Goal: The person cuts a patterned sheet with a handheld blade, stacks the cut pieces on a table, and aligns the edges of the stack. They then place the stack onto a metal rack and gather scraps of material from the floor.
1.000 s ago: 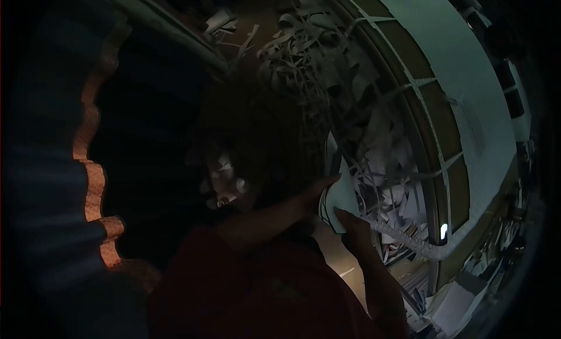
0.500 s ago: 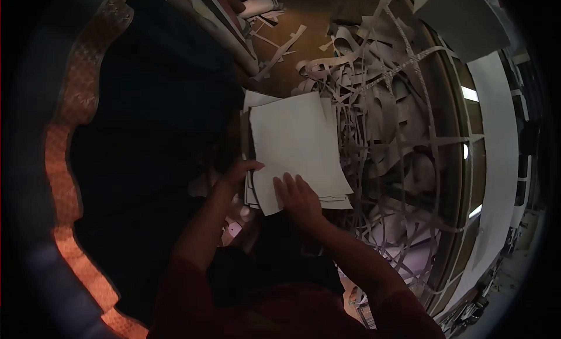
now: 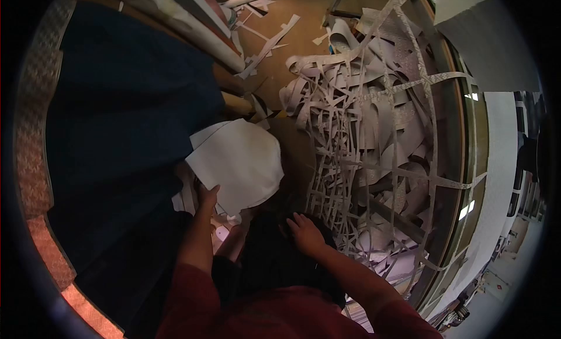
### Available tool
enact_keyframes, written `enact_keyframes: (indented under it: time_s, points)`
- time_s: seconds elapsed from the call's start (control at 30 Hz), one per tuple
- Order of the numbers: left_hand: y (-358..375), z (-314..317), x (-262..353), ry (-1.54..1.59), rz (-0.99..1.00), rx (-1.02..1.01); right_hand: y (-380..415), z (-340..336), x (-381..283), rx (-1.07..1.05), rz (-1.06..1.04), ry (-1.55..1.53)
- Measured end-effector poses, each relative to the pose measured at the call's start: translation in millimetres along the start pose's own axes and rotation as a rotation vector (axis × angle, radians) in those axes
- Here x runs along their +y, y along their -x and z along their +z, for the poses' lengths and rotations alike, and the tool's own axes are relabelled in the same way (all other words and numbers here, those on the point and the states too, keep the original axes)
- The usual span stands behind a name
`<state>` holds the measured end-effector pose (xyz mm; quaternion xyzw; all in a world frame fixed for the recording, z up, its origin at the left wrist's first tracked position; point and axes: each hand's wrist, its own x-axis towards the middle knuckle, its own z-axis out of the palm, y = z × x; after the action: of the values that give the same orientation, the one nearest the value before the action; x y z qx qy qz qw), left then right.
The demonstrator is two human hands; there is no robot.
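My left hand (image 3: 206, 200) grips a small stack of white sheets (image 3: 242, 158) by its lower left edge. The thumb lies on top, while the other fingers are hidden underneath. The far side of the top sheet looks rounded, and a second sheet shows behind it at the upper left. Apart from the stack, my right hand (image 3: 306, 235) rests on the dark clothing over my lap (image 3: 263, 251), its fingers loosely apart and holding nothing.
Tangled paper-like strips and curled offcuts (image 3: 374, 123) heap up on the right beside a long wooden-edged bench (image 3: 461, 163). Large dark blue cloth (image 3: 123, 105) hangs at the left. Rolls (image 3: 204, 35) and loose scraps (image 3: 272, 47) lie on the brown floor beyond.
The white sheets have moved left and down with my left hand and now look rounded at the far side. My right hand has come off them to my lap.
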<state>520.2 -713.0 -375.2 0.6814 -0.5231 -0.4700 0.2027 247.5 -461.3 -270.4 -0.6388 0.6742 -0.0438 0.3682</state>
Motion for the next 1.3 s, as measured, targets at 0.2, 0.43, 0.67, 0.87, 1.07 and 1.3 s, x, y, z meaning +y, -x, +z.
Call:
enact_keyframes:
  time_s: [0.2,0.43,0.67,0.87,1.07,1.3]
  points:
    - [0.2,35.3,66.1,-0.548,-0.325,0.203,61.9,-75.3,75.4,0.044,0.322,-0.135]
    - [68.8,88.4,115.0,-1.048,-0.095,-0.057,102.9,-141.7,94.4,0.285,0.464,-0.286]
    - [85.0,159.6,224.6,-0.473,0.136,-0.718,143.2,-154.9,115.0,0.408,0.652,-0.492]
    - [75.1,177.6,422.3,-1.082,0.502,-0.780,151.2,-153.0,111.4,0.561,0.751,-0.594]
    - [-38.4,254.2,392.4,-1.767,0.779,-1.421,96.0,-147.5,117.1,0.730,1.026,-0.694]
    - [-96.6,233.9,485.8,-1.585,0.453,-2.069,36.9,-42.7,69.3,0.416,1.327,-0.827]
